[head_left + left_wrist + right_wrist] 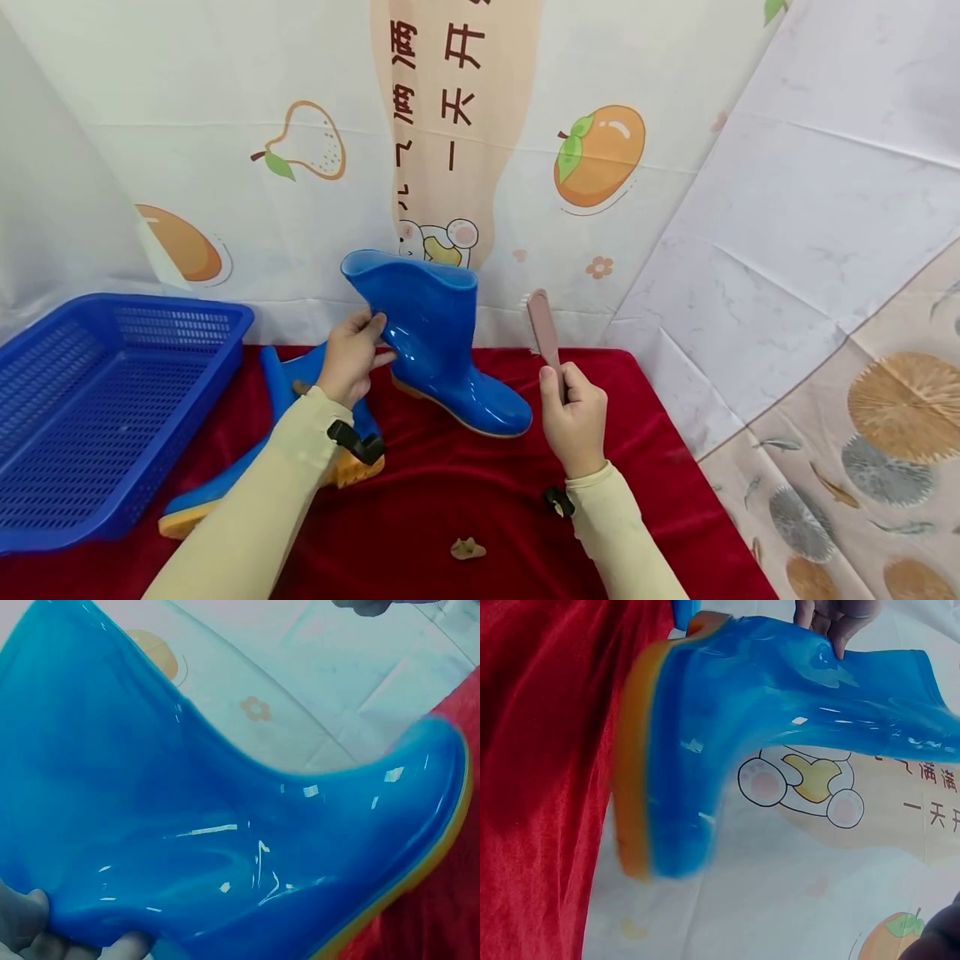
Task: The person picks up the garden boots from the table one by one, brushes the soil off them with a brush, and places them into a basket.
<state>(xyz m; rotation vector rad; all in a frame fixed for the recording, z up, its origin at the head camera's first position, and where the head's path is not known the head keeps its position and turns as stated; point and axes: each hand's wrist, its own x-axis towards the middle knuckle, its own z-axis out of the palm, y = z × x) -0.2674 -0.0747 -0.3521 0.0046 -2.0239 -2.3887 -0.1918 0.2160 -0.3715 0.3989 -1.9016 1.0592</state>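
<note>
A blue rain boot (435, 333) with a yellow-orange sole is held upright above the red cloth, its toe pointing right. My left hand (351, 358) grips the back of its shaft, thumb on the near side. In the left wrist view the boot (225, 825) fills most of the picture, with fingertips (127, 946) at its lower edge. My right hand (576, 417) holds a pinkish brush (544, 325) by its handle, head up and bristles facing left toward the boot. The brush is apart from the boot.
A second blue boot (217, 479) lies on its side on the red cloth (420, 517), partly behind my left forearm. At the left stands a blue plastic basket (187, 400). A small crumpled beige piece (468, 548) lies near the front. A printed curtain (495, 317) hangs behind.
</note>
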